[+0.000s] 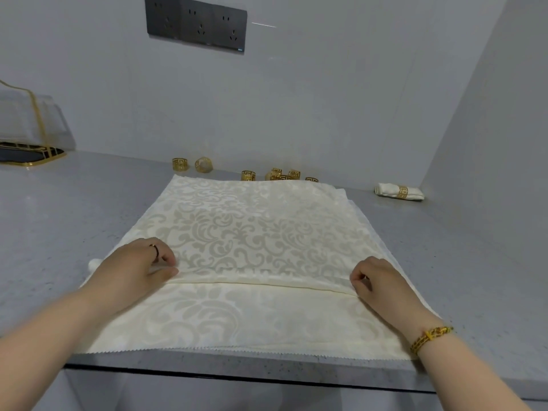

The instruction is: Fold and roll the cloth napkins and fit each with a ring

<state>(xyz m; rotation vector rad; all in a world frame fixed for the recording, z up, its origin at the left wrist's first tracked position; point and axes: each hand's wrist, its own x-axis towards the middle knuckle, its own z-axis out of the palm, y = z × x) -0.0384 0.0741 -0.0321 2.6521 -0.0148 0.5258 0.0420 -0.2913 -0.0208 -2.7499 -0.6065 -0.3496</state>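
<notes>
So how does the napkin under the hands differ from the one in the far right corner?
The napkin under the hands lies spread flat, its fold pinched by the left hand and right hand; the corner napkin is rolled into a bundle. The flat one wears no ring; the rolled one sits in a gold ring. Both are cream cloth on the grey counter.

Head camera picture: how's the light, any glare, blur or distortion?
Head view: light soft and even, faint shadows under the left hand and right hand on the napkin; a thin glare streak on the wall right of the outlet panel; far rings look soft; wide-angle lens makes the room corner lean.
</notes>
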